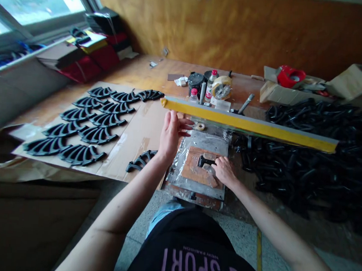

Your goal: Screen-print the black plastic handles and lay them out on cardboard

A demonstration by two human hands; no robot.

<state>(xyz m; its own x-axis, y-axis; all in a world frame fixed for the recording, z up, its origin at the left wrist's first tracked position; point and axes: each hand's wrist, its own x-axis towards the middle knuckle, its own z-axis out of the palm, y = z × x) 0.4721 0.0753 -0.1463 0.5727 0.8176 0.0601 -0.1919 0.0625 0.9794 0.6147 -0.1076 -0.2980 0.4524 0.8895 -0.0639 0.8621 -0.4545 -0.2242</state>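
My right hand (226,171) is closed on one end of a black T-shaped plastic piece (204,161), which lies over a small wooden board (189,168). That board rests on a plastic-covered work plate (175,174) at the table's front edge. Fingers stretched and apart, my left hand (170,134) is over the plate's left side, with nothing visible in it. Its fingertips are near a small roll of tape (199,126). Left of my forearm, a few nested black pieces (141,161) lie on cardboard (121,148).
A long yellow bar (249,121) spans above the plate. Behind it stand bottles (212,85), a black tub (195,82) and a tape dispenser (222,88). Fanned black pieces (81,155) lie in rows at left; a large heap of black parts (310,172) fills the right.
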